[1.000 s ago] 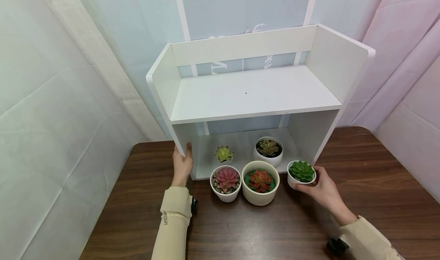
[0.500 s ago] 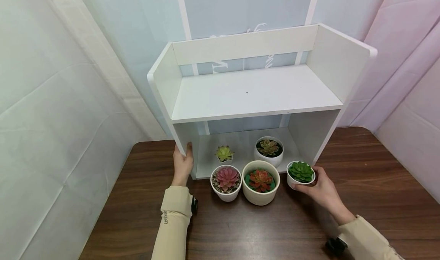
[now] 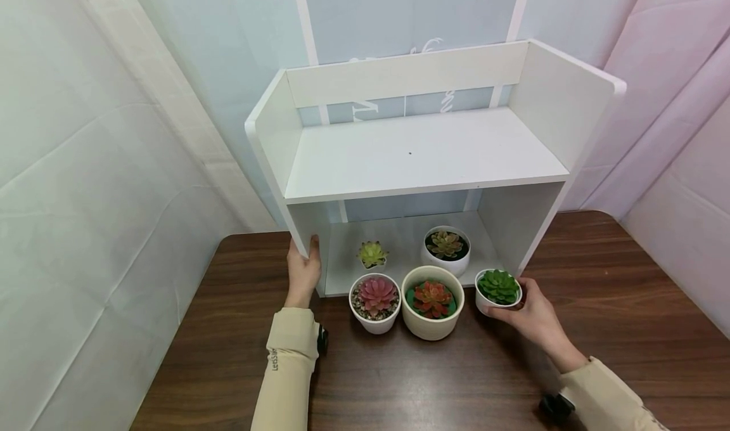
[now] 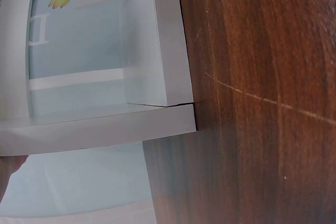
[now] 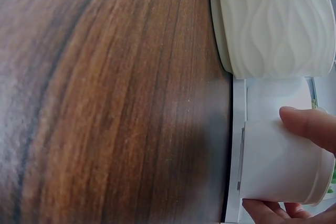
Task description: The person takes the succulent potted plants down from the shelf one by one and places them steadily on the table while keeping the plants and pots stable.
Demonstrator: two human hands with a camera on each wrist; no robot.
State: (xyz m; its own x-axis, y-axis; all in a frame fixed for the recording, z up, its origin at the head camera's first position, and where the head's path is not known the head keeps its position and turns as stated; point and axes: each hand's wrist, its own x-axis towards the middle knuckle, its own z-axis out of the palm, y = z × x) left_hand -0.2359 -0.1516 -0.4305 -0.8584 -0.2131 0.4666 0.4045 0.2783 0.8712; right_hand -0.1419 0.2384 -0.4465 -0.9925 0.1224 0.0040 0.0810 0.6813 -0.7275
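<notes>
My left hand (image 3: 303, 276) grips the left side panel (image 3: 274, 146) of a white two-tier shelf, thumb on the inner face. In the left wrist view only a bit of that hand shows at the edge, by the panel (image 4: 100, 132). My right hand (image 3: 538, 320) holds a small white pot (image 5: 286, 161) with a green succulent (image 3: 499, 286), at the shelf's front right corner. Thumb and fingers lie on opposite sides of the pot. To its left stand a cream pot (image 3: 431, 329) with a red succulent and a white pot (image 3: 376, 326) with a pink one.
On the lower shelf board (image 3: 399, 228) sit a small yellow-green succulent (image 3: 372, 254) and a round white pot (image 3: 446, 266) with an olive-green succulent. The upper board (image 3: 424, 155) is above them. Dark wooden table (image 3: 399, 386) surrounds the shelf; curtains (image 3: 114, 165) hang behind and beside it.
My right hand and the green succulent's pot have shifted very slightly left and toward me. The left hand keeps its grip on the shelf panel.
</notes>
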